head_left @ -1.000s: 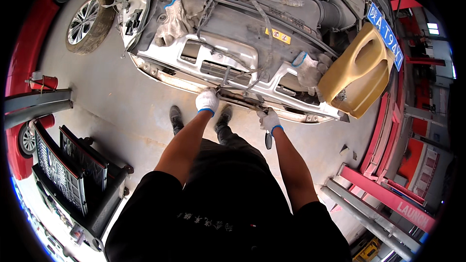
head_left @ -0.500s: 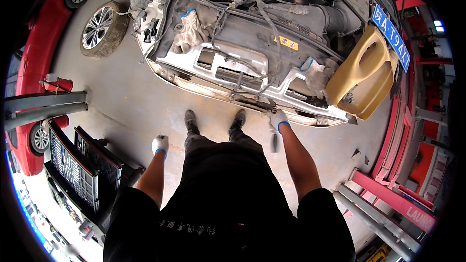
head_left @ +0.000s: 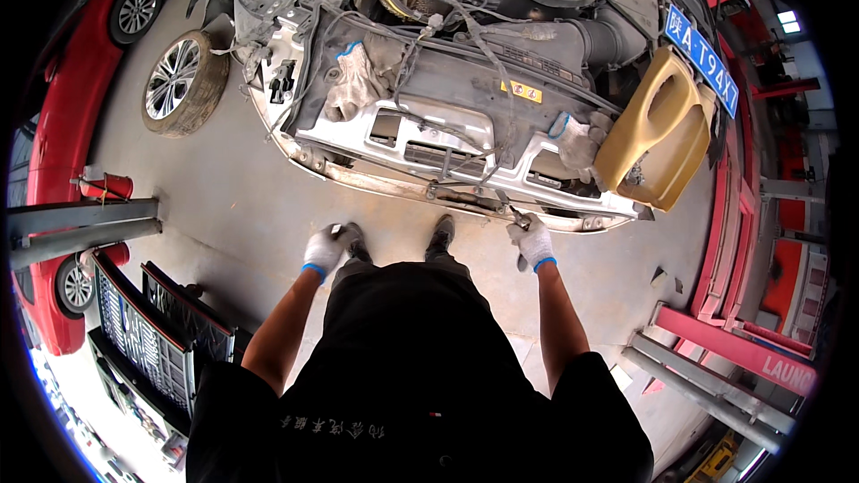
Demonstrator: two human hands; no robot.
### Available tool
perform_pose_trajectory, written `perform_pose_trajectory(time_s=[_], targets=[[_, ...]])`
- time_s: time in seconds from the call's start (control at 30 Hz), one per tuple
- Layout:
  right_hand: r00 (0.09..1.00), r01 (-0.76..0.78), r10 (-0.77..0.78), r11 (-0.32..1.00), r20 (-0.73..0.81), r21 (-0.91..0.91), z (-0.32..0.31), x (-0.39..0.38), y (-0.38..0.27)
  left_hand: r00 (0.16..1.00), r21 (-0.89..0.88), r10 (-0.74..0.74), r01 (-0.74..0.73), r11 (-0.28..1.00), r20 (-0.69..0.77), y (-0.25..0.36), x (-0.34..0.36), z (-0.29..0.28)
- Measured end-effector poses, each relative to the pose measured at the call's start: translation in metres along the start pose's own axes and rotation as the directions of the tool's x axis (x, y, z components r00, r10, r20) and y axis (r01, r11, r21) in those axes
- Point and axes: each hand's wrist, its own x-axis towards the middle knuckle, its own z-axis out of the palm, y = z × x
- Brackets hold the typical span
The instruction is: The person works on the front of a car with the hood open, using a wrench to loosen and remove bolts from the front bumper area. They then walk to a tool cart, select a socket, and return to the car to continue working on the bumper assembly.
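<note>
Both my hands wear white work gloves with blue cuffs. My left hand (head_left: 326, 248) is closed above the floor near my left shoe, with a small dark thing at its fingers that I cannot make out. At the front edge of the opened car's bare front end (head_left: 358, 177), right of centre, my right hand (head_left: 534, 241) grips a slim dark-handled tool (head_left: 522, 262). The handle shows below the fist, and its exact kind is unclear. Along that edge, just left of this hand, runs a rusty latch bracket (head_left: 465, 198).
Dirty gloves (head_left: 356, 85) and another glove (head_left: 577, 143) lie on the front panel. A gold plastic trim piece (head_left: 662, 130) leans at its right. A loose wheel (head_left: 183, 82) lies left; grilles (head_left: 148, 331) stand lower left. Red lift parts (head_left: 716, 340) stand right.
My left hand has moved up and right, nearer the car. The right hand has shifted slightly right and down from the front edge, still holding the dark-handled tool.
</note>
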Motion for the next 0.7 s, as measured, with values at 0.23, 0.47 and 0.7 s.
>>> perform_pose_trajectory(time_s=[0.23,0.47,0.7], targets=[[0.843,0.508,-0.489,0.861,0.222,-0.03,0.057,-0.078,-0.113,0.802,-0.51,0.142,0.222,0.831,0.58,0.192,-0.022,0.015],[0.714,0.647,-0.651,0.754,0.257,0.112,0.089,-0.105,-0.151,0.704,-0.657,0.081,0.608,0.445,0.706,0.171,-0.015,-0.015],[0.577,0.8,-0.783,0.599,0.232,0.03,0.099,-0.107,-0.179,0.794,-0.788,0.03,0.596,0.152,0.607,0.154,-0.018,-0.034]])
